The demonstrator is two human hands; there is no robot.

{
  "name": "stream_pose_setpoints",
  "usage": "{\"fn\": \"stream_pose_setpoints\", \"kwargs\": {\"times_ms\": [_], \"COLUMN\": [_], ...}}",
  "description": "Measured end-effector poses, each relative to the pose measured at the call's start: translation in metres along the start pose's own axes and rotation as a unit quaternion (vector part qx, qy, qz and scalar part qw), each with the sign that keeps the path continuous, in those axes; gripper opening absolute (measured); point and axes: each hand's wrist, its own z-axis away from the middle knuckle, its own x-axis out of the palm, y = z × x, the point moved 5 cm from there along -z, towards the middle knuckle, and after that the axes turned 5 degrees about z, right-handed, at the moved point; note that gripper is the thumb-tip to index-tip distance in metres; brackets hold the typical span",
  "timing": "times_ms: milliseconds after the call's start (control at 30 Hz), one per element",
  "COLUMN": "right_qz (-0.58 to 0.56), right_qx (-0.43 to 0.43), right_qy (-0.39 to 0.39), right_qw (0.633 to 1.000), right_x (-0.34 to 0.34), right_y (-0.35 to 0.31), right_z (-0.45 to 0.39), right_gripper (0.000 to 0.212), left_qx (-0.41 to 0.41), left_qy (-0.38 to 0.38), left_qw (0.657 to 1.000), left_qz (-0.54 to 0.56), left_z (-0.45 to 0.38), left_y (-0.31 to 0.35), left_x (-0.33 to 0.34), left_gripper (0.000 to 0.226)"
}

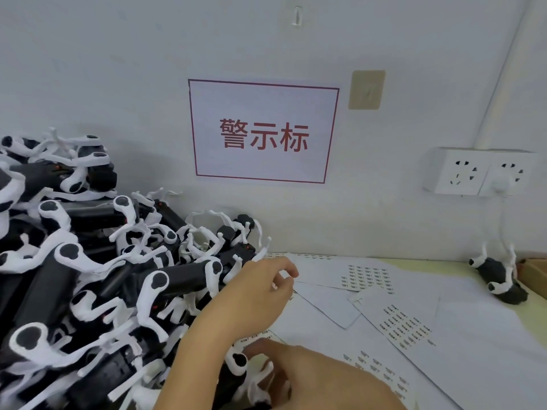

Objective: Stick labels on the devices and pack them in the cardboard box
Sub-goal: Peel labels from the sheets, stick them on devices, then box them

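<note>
At the bench's left edge, a left hand (260, 288) pinches what appears to be a small label between thumb and forefinger, beside a heap of black-and-white plastic devices (88, 276). The right hand (319, 377), fingers loosely extended, rests on one device (236, 365) over glossy label sheets (405, 324). Labelling looks under way; pressing the sticker flat likely follows. The cardboard box (534, 276) shows at the right edge.

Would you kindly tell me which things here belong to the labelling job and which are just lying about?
Job:
device pile
lone device
label sheets
cardboard box
device under the right hand
left hand

Lying about:
wall sign
sockets
wall hook
</note>
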Motion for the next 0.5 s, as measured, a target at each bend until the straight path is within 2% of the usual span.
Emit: {"fn": "stream_pose_setpoints", "kwargs": {"times_ms": [167, 233, 333, 367, 500], "right_qz": [-0.008, -0.003, -0.115, -0.161, -0.209], "right_qx": [-0.016, 0.003, 0.030, 0.032, 0.059], "right_qy": [0.008, 0.013, 0.022, 0.021, 0.089], "right_qw": [1.000, 1.000, 0.993, 0.986, 0.972], "right_x": [0.001, -0.006, -0.025, -0.031, -0.055], "right_y": [-0.005, 0.004, 0.015, 0.018, 0.040], "right_z": [-0.001, 0.000, 0.013, 0.019, 0.037], "right_gripper": [0.063, 0.065, 0.064, 0.062, 0.038], "left_qx": [0.018, 0.020, 0.018, 0.018, 0.021], "left_qy": [-0.007, -0.006, -0.019, -0.028, -0.073], "left_qw": [1.000, 0.999, 1.000, 0.999, 0.996], "left_qz": [-0.022, -0.029, -0.016, -0.015, -0.048], "left_z": [0.001, 0.000, 0.000, 0.000, 0.000], "left_y": [0.005, 0.007, 0.011, 0.012, 0.013], "left_x": [0.005, 0.006, 0.013, 0.016, 0.035], "left_gripper": [0.020, 0.020, 0.019, 0.019, 0.023]}}
